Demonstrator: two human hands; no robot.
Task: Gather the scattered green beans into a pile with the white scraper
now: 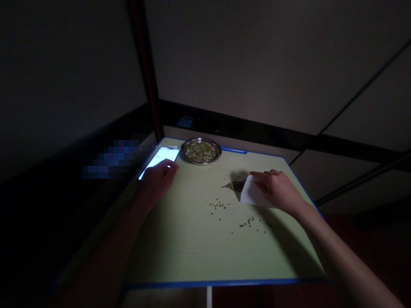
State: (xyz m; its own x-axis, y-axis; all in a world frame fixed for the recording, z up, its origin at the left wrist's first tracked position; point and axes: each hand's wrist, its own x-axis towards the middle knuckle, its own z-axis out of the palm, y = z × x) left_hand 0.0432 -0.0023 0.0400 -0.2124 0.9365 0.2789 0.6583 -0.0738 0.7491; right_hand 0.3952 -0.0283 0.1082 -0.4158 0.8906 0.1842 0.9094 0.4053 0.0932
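Note:
My right hand pinches a small white card, slanted against the board, with the index finger stretched along its upper edge. Just left of the card is a little heap of small dark seeds or grains. Loose grains lie scattered nearer to me. My left hand, in shadow with its fingers curled, overlaps the lower right of a lit phone; nothing shows in it. Beyond, a round steel dish holds greenish grains spread over its bottom.
The pale green tabletop has a blue edge. A blue strip sits at its far edge, right of the dish. Dark panelled walls rise behind and to the left. The room is dim.

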